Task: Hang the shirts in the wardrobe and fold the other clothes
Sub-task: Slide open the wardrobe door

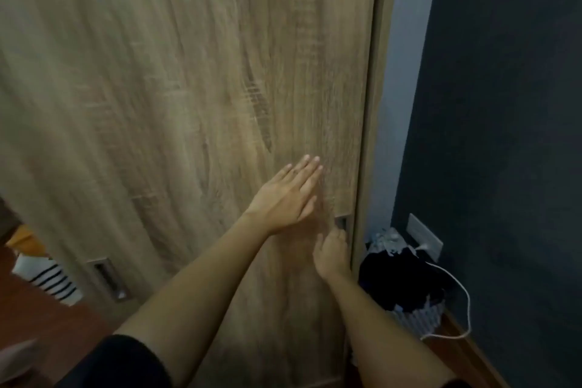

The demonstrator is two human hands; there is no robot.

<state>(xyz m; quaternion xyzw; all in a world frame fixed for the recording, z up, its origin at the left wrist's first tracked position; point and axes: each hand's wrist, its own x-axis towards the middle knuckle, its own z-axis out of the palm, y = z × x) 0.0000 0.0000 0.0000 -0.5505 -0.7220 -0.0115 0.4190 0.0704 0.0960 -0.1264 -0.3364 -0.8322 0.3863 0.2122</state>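
Observation:
A wood-grain sliding wardrobe door (189, 88) fills most of the view. My left hand (286, 195) lies flat against the door with straight fingers. Just below it, my right hand (332, 252) has its fingertips hooked into the recessed metal handle (341, 224) near the door's right edge. A second recessed handle (108, 277) sits low on the left. Past the door's left edge, a white garment with dark stripes (52, 280) and something orange (26, 241) show. The view is blurred.
A ribbed basket (419, 315) heaped with dark clothes (406, 280) stands on the wooden floor to the right of the wardrobe. A white cable (463, 296) runs from a wall socket (423, 236) on the dark blue wall (504, 135).

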